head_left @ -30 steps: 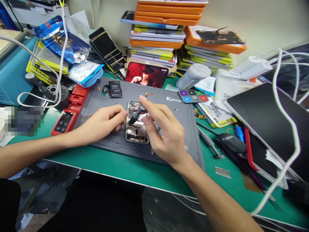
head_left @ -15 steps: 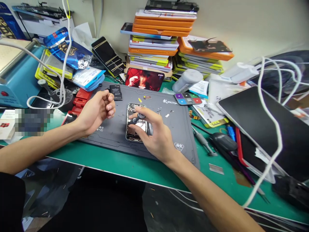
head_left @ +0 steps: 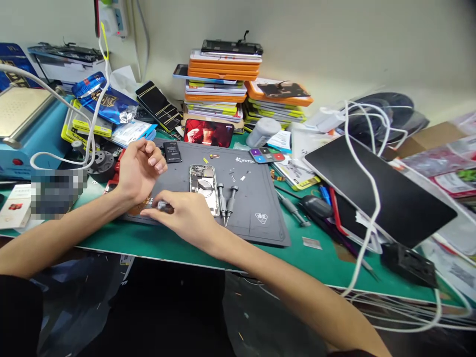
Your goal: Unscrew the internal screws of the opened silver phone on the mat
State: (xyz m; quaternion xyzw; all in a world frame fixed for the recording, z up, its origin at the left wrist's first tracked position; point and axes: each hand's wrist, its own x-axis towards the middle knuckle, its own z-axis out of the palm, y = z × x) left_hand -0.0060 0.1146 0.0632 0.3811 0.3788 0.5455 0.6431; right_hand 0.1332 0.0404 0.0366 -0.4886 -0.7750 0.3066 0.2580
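An opened phone (head_left: pixel 203 182) with its inner parts bare lies on the dark grey work mat (head_left: pixel 253 198). My right hand (head_left: pixel 191 215) is in front of the phone's lower left part and grips a screwdriver (head_left: pixel 164 207) between thumb and fingers; its tip does not show. To the left, my left hand (head_left: pixel 140 169) hovers over the mat with loosely curled fingers, and nothing shows in it. Two more grey screwdrivers (head_left: pixel 231 203) lie right of the phone. A black phone battery (head_left: pixel 172 152) rests beyond my left hand.
A phone with a lit red screen (head_left: pixel 208 133) leans at the mat's back edge, before stacked orange and yellow boxes (head_left: pixel 223 72). To the right are a black tablet-like panel (head_left: pixel 379 188) and white cables (head_left: pixel 366 198). A blue machine (head_left: pixel 33 134) stands on the left.
My right hand has moved left, away from over the phone, with the screwdriver in it. The two screwdrivers beside the phone now show plainly. The camera view has shifted.
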